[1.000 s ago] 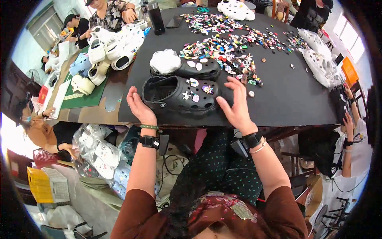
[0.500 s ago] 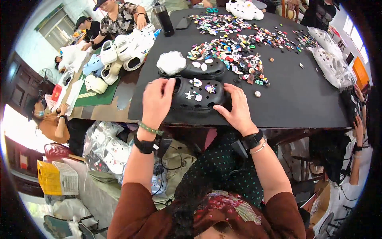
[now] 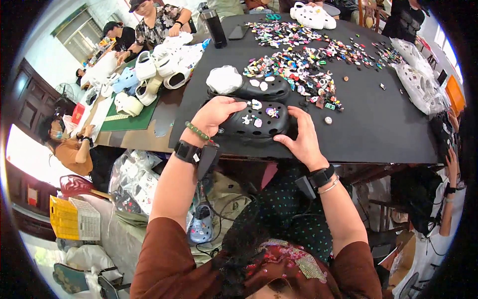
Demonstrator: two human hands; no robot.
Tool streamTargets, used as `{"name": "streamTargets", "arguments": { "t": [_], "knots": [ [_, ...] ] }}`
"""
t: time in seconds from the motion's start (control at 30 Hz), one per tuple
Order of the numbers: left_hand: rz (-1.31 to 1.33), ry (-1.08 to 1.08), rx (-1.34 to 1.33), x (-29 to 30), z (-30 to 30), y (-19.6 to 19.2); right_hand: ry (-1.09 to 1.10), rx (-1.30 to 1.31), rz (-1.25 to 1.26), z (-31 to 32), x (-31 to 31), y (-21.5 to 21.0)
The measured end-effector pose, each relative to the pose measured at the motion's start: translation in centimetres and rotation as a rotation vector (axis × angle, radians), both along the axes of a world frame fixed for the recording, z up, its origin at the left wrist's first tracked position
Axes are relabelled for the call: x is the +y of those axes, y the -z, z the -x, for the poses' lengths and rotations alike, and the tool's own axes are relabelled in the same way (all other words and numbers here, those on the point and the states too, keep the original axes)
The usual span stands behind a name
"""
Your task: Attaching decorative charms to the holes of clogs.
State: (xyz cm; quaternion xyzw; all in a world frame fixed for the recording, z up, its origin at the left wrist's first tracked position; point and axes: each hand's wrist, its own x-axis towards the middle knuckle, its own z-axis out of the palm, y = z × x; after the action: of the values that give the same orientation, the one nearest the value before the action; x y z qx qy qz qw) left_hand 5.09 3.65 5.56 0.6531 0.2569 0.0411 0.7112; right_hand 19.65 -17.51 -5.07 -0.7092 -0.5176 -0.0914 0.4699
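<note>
A black clog (image 3: 242, 124) lies sideways near the table's front edge, its toe to the right, with several small charms on its top. My left hand (image 3: 215, 115) is closed on its heel end, thumb stretched over the opening toward the charms; its other fingers are mostly hidden. At the toe, my right hand (image 3: 304, 137) grips the clog between thumb and fingers. Just beyond lies a second black clog (image 3: 271, 91) with several pale charms and a ball of white wrapping (image 3: 224, 80) in its heel opening.
Piles of colourful charms (image 3: 303, 70) spread over the black table (image 3: 378, 134). White clogs (image 3: 167, 62) are heaped at left, beside a dark bottle (image 3: 214, 29) and a phone (image 3: 238, 33). Bagged clogs (image 3: 416, 79) sit at right. Other people (image 3: 164, 25) work around the tables.
My left hand has turned and shifted right, bringing its thumb over the clog's opening toward the charms. The right hand stays at the toe. The whole view has shifted slightly.
</note>
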Motion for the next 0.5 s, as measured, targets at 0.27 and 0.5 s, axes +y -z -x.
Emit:
{"name": "streamTargets", "arguments": {
  "t": [0.27, 0.5],
  "knots": [
    [-0.014, -0.016, 0.060, 0.2, 0.1, 1.0, -0.064, 0.099, 0.005, -0.3, 0.1, -0.5],
    [0.033, 0.074, 0.016, 0.9, 1.2, 1.7, -0.113, 0.102, -0.083, 0.8, 0.5, -4.2]
  ]
}}
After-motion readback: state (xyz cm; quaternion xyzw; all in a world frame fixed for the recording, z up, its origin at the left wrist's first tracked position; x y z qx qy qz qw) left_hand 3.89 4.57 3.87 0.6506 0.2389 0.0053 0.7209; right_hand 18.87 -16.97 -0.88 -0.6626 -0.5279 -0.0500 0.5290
